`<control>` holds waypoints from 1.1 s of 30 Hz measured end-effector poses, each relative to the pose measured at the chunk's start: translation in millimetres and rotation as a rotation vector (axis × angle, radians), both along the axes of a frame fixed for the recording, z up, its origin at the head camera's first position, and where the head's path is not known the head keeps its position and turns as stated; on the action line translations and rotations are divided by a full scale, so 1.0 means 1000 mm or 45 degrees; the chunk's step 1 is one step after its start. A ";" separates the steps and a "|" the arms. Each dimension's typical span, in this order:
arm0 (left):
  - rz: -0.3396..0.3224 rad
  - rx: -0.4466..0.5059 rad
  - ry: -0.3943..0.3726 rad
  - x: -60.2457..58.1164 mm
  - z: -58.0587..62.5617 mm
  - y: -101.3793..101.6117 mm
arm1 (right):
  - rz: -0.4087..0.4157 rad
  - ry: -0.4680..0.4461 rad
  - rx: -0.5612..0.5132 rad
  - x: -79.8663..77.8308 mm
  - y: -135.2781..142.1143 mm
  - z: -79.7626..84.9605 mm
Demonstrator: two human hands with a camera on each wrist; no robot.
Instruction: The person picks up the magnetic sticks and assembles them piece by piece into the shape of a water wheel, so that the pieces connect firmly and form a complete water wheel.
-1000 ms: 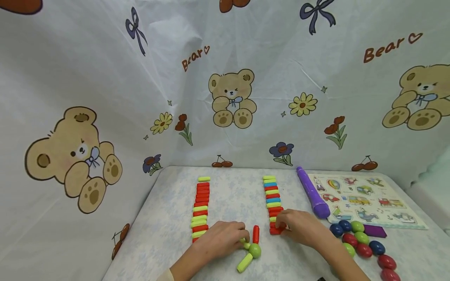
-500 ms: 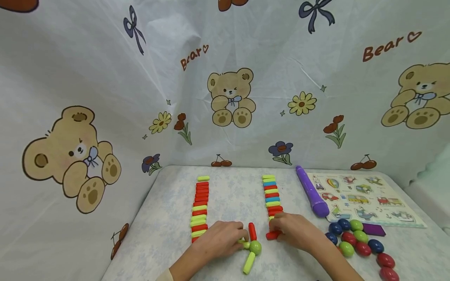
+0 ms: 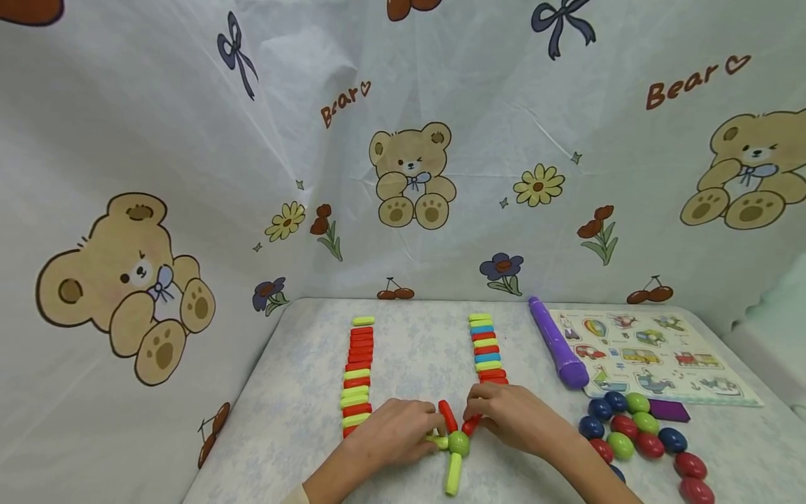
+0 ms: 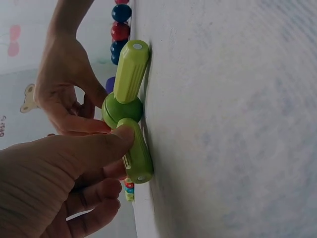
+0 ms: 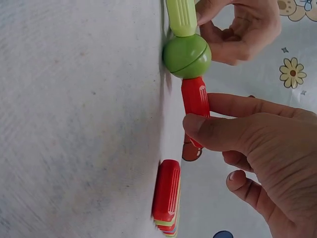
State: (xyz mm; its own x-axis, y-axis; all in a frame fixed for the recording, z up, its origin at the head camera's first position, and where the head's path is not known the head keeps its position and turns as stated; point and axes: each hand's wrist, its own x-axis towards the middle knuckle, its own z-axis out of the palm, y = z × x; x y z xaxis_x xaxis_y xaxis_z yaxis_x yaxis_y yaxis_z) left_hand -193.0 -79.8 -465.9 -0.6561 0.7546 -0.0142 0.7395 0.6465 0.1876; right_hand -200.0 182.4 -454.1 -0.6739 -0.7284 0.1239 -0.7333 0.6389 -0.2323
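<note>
A green ball point(image 3: 459, 443) sits on the table with short rods around it. One lime rod point(image 3: 453, 474) points from it toward me, and a red rod point(image 3: 448, 416) points away. My left hand point(image 3: 406, 428) pinches another lime rod point(image 4: 138, 161) between thumb and fingers, its inner end against the ball. On the ball's other side, my right hand point(image 3: 519, 418) pinches a second red rod point(image 5: 195, 99) by its outer part. That rod's tip meets the ball in the right wrist view. A small silver disc shows on the lime rods' ends.
Rows of coloured rods run along the left point(image 3: 362, 353) and middle right point(image 3: 485, 343). A purple microphone-shaped toy point(image 3: 560, 346) lies beside a picture board point(image 3: 693, 381). Several red, blue and green balls point(image 3: 621, 446) and a purple block point(image 3: 669, 411) lie at the right.
My right hand has brought a red rod from the near end of the right row leftward to the ball. The ball's rods have turned, the near lime one swinging right. The left hand stays put.
</note>
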 end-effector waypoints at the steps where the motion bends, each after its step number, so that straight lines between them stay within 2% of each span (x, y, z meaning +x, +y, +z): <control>1: 0.005 0.015 -0.020 0.000 0.000 0.000 | 0.004 0.014 -0.003 0.000 0.000 -0.001; 6: 0.041 0.071 -0.111 0.001 -0.002 0.001 | 0.021 0.047 -0.028 0.000 -0.001 -0.003; 13: 0.060 0.038 -0.033 0.001 -0.005 0.003 | 0.014 0.053 -0.016 -0.001 -0.002 -0.004; 16: 0.049 0.031 -0.001 0.000 -0.006 0.002 | -0.057 0.042 0.003 -0.003 0.001 -0.003; 21: 0.022 0.004 0.065 -0.001 -0.007 0.001 | -0.316 -0.008 0.063 -0.008 0.010 -0.002; 24: 0.026 0.007 0.048 -0.001 -0.007 0.002 | -0.428 -0.037 0.103 -0.011 0.014 -0.004; 27: 0.037 0.002 0.009 -0.002 -0.008 0.003 | -0.459 -0.059 0.113 -0.014 0.016 -0.006; 33: 0.051 -0.008 -0.010 -0.003 -0.008 0.005 | -0.424 -0.093 0.104 -0.013 0.017 -0.010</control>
